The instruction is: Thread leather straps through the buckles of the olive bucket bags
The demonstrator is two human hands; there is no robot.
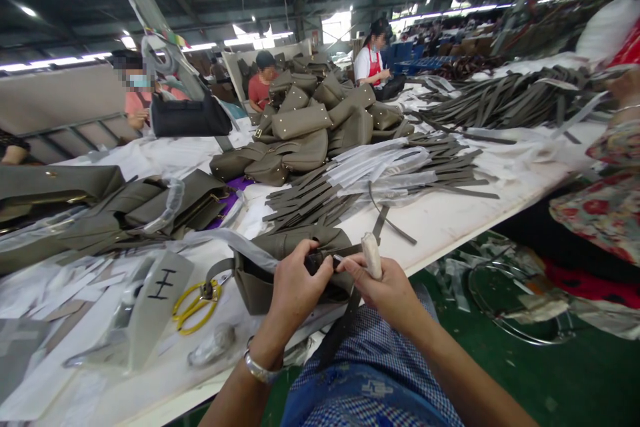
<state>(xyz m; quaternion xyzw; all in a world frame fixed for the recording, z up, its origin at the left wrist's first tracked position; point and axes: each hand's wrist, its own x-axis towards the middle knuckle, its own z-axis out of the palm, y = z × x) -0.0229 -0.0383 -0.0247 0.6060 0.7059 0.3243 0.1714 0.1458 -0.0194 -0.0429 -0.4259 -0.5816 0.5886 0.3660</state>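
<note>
Partly hidden — dark piece (313,262) pinched in left hand (299,283); right hand (385,288) grips pale-handled tool (371,255).

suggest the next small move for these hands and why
Perhaps hold the dark piece steady with the left hand and ease the right hand slightly closer, since the left hand pinches that piece at the olive bag, while the right hand grips a white handle close by.

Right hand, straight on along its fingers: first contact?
Likely the left hand, at the olive bag: the right hand points toward its thumb. Depth between them is unclear.
</note>
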